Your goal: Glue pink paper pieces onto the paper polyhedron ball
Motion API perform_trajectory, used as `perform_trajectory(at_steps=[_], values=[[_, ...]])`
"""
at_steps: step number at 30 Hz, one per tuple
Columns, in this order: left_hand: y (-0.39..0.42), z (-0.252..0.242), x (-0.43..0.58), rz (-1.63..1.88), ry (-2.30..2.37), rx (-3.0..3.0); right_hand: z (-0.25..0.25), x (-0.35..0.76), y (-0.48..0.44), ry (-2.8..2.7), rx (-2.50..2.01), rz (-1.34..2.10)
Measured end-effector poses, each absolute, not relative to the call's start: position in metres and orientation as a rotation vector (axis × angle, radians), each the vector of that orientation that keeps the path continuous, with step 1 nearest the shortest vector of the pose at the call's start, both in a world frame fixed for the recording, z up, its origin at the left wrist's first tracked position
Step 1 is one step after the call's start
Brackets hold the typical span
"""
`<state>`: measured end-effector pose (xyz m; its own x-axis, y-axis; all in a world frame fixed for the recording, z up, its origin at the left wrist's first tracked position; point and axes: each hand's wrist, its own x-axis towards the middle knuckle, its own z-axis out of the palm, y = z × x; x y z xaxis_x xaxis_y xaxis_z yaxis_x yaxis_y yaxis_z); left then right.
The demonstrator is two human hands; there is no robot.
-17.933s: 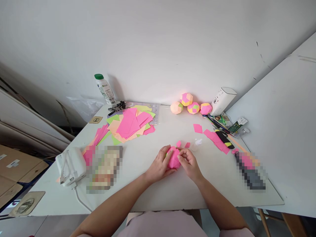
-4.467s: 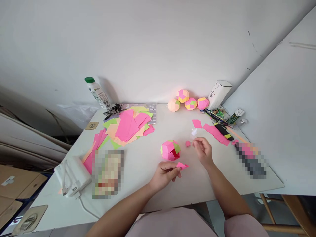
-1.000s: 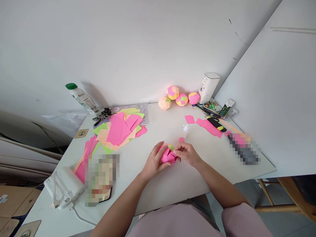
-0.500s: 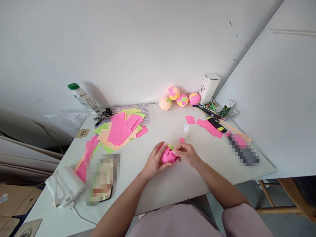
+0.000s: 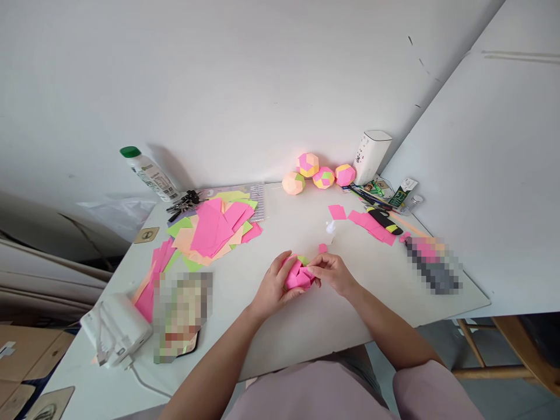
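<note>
While the pink-and-green paper ball (image 5: 298, 275) sat on the white table (image 5: 306, 326) near its front edge, both hands were on it. The left hand (image 5: 272, 287) cupped its left side, fingers curled in a grip. The right hand (image 5: 333, 273) was closed in a pinch on a pink flap at the ball's right. A small pink scrap (image 5: 322, 248) lay just beyond. Four finished balls (image 5: 308, 165) sat by the wall — loose coloured sheets (image 5: 216, 224) well to the left.
</note>
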<state>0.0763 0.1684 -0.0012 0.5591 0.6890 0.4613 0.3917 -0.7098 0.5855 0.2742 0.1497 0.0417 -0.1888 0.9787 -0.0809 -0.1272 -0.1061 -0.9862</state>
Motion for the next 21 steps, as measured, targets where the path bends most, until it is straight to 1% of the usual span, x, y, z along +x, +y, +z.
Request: perform_trajectory(at_steps=[21], values=[[0.1675,-0.0001,0.0769,0.927,0.908,2.430,0.0437,0.2741,0.1498,-1.167,-1.090,1.496]])
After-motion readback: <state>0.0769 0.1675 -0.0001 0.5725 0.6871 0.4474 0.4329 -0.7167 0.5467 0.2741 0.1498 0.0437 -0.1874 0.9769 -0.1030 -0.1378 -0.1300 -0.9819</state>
